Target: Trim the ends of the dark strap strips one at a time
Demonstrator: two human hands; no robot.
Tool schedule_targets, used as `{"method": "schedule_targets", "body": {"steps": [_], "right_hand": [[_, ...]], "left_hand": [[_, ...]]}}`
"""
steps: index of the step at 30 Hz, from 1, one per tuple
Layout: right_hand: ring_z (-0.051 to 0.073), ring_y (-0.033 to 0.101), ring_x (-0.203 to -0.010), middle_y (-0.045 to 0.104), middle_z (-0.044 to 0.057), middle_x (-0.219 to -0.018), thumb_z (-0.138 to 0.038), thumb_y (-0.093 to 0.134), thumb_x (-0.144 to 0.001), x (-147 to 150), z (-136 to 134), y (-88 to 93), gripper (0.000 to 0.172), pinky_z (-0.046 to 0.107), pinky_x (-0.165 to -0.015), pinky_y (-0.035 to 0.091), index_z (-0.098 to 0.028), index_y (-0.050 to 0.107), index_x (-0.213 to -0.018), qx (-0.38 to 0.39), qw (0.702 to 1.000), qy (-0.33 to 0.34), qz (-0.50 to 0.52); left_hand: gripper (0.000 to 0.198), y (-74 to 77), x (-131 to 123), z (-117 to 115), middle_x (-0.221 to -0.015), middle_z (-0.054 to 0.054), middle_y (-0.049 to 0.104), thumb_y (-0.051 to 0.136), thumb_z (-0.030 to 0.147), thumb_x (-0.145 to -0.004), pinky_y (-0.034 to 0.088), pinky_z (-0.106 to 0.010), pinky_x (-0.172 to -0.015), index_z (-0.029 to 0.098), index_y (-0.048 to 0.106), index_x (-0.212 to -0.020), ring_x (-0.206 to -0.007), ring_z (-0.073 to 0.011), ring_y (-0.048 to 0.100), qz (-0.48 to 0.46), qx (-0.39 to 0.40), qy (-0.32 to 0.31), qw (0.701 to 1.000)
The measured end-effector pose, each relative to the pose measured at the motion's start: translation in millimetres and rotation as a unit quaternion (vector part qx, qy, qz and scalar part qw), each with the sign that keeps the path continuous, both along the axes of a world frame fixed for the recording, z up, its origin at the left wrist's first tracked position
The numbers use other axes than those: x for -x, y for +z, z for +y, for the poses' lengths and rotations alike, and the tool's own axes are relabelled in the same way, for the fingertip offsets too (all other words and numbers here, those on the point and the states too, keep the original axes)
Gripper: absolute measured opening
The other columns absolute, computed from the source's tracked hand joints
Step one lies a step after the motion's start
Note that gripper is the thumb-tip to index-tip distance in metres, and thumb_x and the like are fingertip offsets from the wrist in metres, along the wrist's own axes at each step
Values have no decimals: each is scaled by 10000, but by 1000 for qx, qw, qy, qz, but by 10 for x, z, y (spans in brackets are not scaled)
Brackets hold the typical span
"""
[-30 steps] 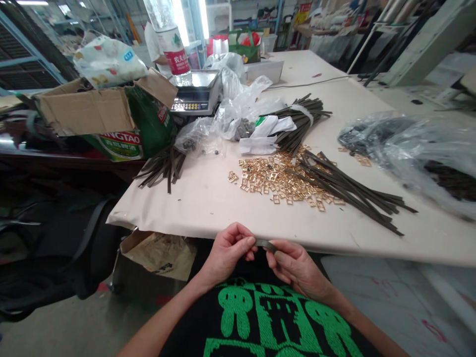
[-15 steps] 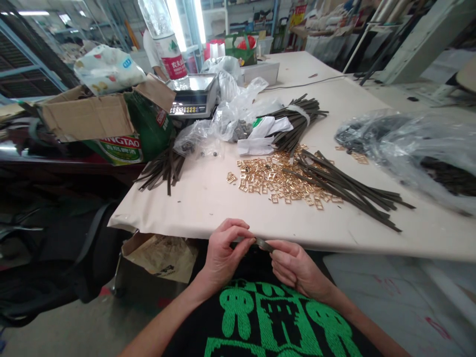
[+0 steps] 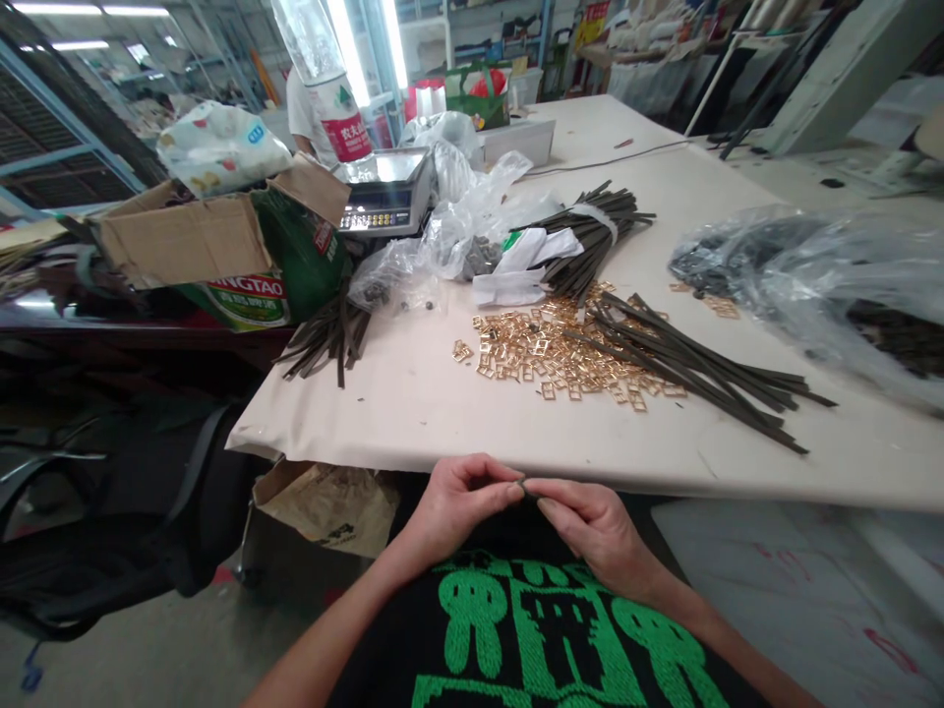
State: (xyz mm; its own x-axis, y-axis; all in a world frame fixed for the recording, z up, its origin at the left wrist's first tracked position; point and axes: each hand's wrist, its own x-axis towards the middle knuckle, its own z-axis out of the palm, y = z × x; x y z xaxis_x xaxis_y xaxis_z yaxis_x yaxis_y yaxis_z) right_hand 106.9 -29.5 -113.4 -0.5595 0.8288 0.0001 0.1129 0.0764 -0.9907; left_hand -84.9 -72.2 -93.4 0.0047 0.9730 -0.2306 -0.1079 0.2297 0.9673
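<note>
My left hand [image 3: 461, 501] and my right hand [image 3: 601, 531] meet at the table's front edge, fingertips almost touching. Both pinch a short dark strip [image 3: 525, 487], mostly hidden between thumbs and index fingers. Beyond them on the table [image 3: 369, 423] lies a spread heap of gold-coloured metal buckles [image 3: 542, 349]. Loose dark strips [image 3: 708, 369] rest across the heap's right side, and a banded bundle of strips [image 3: 601, 231] lies behind it.
At the left are a cardboard box [image 3: 188, 241], more dark strips [image 3: 331, 339] and a scale [image 3: 387, 192] with a bottle [image 3: 331, 98] on it. Plastic bags lie mid-table [image 3: 457, 226] and at right [image 3: 803, 275]. A black chair [image 3: 147, 511] stands lower left.
My hands have come closer together, fingertips nearly meeting. Less of the dark strip shows between them. The view has shifted slightly.
</note>
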Motion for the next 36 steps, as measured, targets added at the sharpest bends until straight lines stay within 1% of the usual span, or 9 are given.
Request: {"method": "schedule_targets", "body": {"steps": [3,9,17,20,22,25,28,31,36], "right_hand": [[216,720,-818,783,54,-892,-262,578,-885,-20,6,51,239,324,-759,576,-233,779,-1011,-57,998,20,-21],[203,742,-824,789,52,-954,-223,561,-883,-15,0,74,254,302,-777,594,-224,774,-1021,-86,996,26,-30],[209,724,-867,783,60,-948,-237,567,-883,-1,28,87,260,299,-804,576,-215,766,-1048,-86,996,29,-23],[166,667,-678,745,37,-767,-259,560,-894,-11,26,133,254,259,-645,543,-211,773,-1025,-65,996,46,-26],[107,519,-493,616,-9,-576,-297,558,-909,-21,13,119,260,213,-476,431,-198,767,-1026,-3,998,55,-8],[59,285,-397,373,-82,-468,-373,578,-909,-30,-3,26,302,186,-377,230,-175,729,-1079,144,986,39,71],[47,237,-396,335,-98,-471,-404,621,-887,-29,4,-60,324,186,-378,172,-160,715,-1078,228,966,41,115],[47,254,-393,365,-93,-453,-406,638,-880,-30,24,-71,330,185,-381,175,-147,720,-1066,246,961,67,108],[46,226,-364,347,-104,-418,-427,648,-868,-34,45,-26,370,176,-360,158,-136,715,-1086,279,951,84,105]], "left_hand": [[189,33,40,6,-700,-29,704,743,330,-769,454,-233,-654,143,744,-795,-650,-128,587,-27,25,-25,999],[219,46,15,-16,-674,-35,695,605,294,-872,449,-237,-615,149,704,-741,-619,-135,594,136,-66,-29,988],[152,-43,-45,-15,-615,-1,620,554,136,-854,399,-224,-564,164,633,-727,-562,-113,542,372,-267,47,888],[134,-68,73,13,-646,-11,617,530,126,-850,401,-238,-580,168,626,-766,-583,-125,543,447,-291,113,838],[135,-70,183,18,-652,-14,613,523,140,-846,407,-250,-598,172,620,-757,-590,-133,541,466,-263,159,830],[285,-42,288,-16,-608,-11,590,491,274,-909,423,-252,-597,176,588,-659,-574,-134,543,363,-167,152,904],[384,12,258,-58,-636,-14,615,439,463,-938,449,-247,-569,157,638,-817,-553,-130,563,137,-66,95,984],[427,51,160,-61,-623,-5,630,499,530,-897,435,-228,-514,136,640,-985,-488,-112,557,-10,11,52,999],[333,3,86,-28,-595,4,632,630,466,-844,412,-197,-472,144,600,-765,-443,-82,544,-112,55,23,992]]}}
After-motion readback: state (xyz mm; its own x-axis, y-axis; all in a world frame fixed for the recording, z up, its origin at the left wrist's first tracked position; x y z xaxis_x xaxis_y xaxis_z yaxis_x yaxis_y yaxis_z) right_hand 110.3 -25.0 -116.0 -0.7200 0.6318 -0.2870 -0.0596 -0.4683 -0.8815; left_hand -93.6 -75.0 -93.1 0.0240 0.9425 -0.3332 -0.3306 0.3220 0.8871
